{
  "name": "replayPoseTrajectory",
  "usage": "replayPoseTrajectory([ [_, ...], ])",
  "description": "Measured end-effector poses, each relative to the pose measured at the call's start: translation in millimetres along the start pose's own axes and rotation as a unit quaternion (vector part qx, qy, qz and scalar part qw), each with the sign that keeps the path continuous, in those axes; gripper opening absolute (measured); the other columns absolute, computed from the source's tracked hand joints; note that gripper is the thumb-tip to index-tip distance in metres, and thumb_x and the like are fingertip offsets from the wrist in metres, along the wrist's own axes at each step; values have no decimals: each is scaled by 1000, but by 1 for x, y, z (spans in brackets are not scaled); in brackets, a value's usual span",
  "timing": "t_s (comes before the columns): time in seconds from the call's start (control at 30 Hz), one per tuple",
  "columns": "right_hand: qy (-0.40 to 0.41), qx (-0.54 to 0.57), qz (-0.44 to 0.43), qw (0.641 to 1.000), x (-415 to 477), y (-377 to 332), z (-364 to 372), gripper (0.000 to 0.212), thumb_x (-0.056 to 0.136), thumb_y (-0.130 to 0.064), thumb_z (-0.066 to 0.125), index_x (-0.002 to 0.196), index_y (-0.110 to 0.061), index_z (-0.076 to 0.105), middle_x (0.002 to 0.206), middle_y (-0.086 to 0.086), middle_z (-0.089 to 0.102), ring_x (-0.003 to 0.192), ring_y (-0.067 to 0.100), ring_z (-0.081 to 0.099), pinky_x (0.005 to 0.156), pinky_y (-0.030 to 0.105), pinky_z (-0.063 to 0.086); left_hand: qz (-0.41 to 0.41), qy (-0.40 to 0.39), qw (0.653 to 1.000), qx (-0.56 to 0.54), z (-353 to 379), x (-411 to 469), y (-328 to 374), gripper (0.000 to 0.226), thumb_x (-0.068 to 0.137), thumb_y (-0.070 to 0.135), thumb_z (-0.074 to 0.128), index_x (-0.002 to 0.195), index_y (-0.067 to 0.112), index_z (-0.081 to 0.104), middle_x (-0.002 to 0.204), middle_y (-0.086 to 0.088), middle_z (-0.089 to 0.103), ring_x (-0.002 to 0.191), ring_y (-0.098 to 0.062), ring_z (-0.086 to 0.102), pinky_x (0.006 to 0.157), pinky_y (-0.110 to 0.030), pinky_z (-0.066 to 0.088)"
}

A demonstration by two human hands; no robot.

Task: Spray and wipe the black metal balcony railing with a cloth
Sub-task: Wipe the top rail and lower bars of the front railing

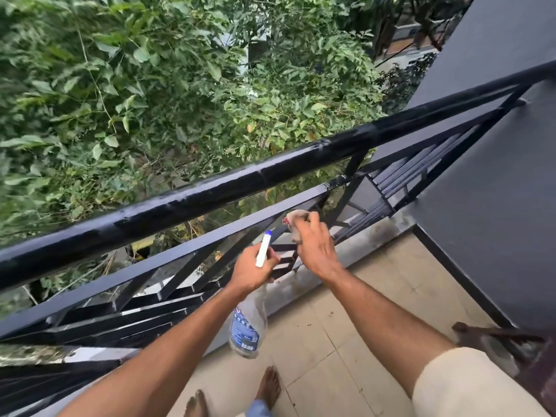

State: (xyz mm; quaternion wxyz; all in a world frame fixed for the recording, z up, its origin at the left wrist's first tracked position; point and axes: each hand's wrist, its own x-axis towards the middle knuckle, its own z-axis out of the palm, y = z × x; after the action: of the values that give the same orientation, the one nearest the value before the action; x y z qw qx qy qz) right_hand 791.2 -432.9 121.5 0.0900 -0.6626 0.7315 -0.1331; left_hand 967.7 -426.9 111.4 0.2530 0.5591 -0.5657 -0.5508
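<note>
Beige tiled floor (391,266) — two bare feet (268,386) stand on it.

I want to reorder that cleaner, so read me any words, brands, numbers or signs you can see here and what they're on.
Spray bottle in the left hand: its blue label carries print, all too blurred to read.
Railing, cloth in the right hand, wall: no text visible.
</note>
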Motion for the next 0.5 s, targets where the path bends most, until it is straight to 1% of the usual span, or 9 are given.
replayPoseTrajectory([
  [0.03,-6,6,-17,1000,0,2,-2,55,89,-2,61,135,-28,48,120,6,38,94,20,42,78,34,51,-1,1,1000,3,-2,0,-3,22,93,6,68,73,15,63,57,8,61,49,-11,60,61,-50,63],
  [0.1,34,29,16,999,5,7,-12,51,89,-4,66,133,-27,53,120,6,41,95,17,43,76,28,49,6,-2,1000,18,-6,1,-5,21,93,5,69,75,14,62,57,7,61,49,-12,60,61,-49,63],
  [0.17,108,67,80,989,10,15,-19,51,87,-2,68,133,-22,58,120,9,44,97,21,49,80,31,51,14,-12,999,34,-8,0,-7,19,94,6,69,78,14,63,64,3,64,53,-14,63,61,-44,64],
  [0.23,132,86,94,983,12,17,-20,55,85,0,69,136,-19,60,121,12,46,99,23,51,81,31,47,17,-16,998,52,-10,2,-8,17,94,7,69,80,14,63,67,-2,66,53,-15,64,58,-37,62],
  [0.27,119,71,91,986,11,13,-17,56,85,0,70,136,-20,59,123,12,47,101,23,50,81,30,47,21,-18,998,62,-11,3,-8,17,94,7,69,80,14,63,66,-2,66,52,-14,65,56,-33,60],
  [0.33,53,48,55,996,5,-3,-2,50,91,-4,66,133,-27,53,126,12,47,106,25,50,81,31,50,31,-13,996,83,-11,6,-10,15,93,7,68,81,13,63,62,2,65,48,-11,64,53,-27,55],
  [0.4,-18,41,17,999,-1,-19,20,35,96,-17,57,128,-29,50,125,12,51,106,29,54,81,36,50,34,-9,996,87,-11,6,-14,13,92,5,67,81,10,62,58,3,63,44,-8,63,51,-23,51],
  [0.47,-83,49,7,995,-7,-35,41,30,97,-30,51,127,-26,52,120,10,53,104,32,58,81,37,48,26,-1,997,76,-11,4,-18,10,92,1,65,83,5,62,60,2,64,44,-11,63,49,-28,53],
  [0.5,-108,45,-6,993,-10,-42,48,29,97,-26,53,126,-26,55,122,10,50,107,34,58,83,38,48,21,2,997,71,-12,3,-20,11,91,0,65,82,5,62,61,1,64,45,-14,64,50,-32,55],
])
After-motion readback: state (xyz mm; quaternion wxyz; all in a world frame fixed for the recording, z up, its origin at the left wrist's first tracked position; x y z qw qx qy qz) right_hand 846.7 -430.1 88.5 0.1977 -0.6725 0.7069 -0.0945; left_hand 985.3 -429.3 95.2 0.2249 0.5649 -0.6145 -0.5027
